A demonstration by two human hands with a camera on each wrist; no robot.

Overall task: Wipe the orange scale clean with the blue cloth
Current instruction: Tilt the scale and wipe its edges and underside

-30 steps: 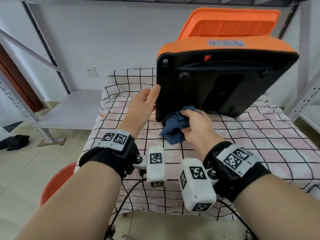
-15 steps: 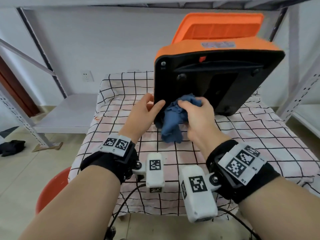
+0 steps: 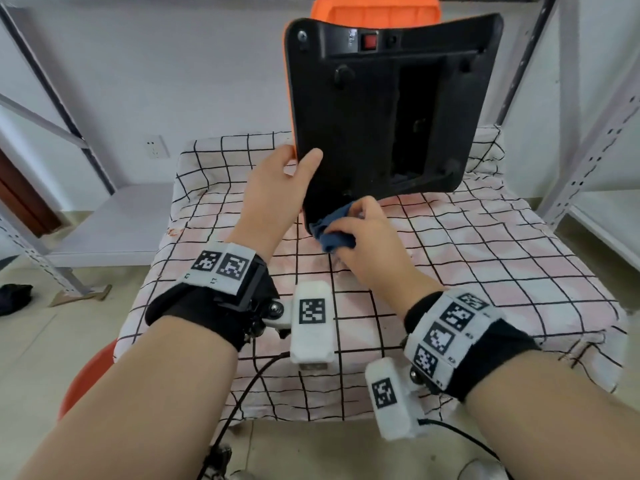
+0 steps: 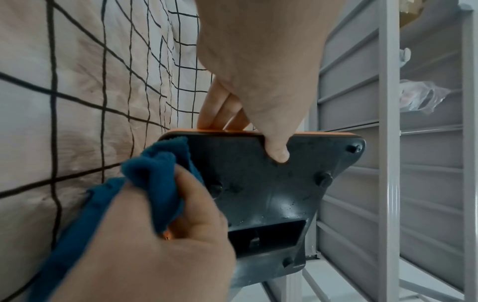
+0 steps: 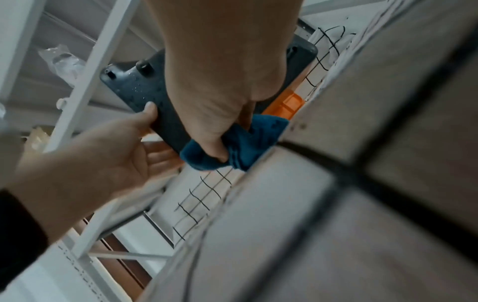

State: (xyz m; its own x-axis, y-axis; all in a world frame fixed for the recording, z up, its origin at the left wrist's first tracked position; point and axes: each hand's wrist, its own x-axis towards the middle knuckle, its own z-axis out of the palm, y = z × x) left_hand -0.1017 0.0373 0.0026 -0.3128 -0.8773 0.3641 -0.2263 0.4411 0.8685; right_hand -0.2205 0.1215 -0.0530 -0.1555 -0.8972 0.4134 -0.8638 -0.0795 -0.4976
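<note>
Upright, orange scale [image 3: 363,109] between hands, cloth [image 3: 334,233] below

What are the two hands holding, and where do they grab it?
The left hand grips the orange scale by its side edge. The right hand holds the bunched blue cloth against the scale's bottom corner.

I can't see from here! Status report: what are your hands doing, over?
Left hand grips the orange scale by its edge, tipped up, black underside showing. Right hand presses the blue cloth on its bottom corner. Nothing in the way.
</note>
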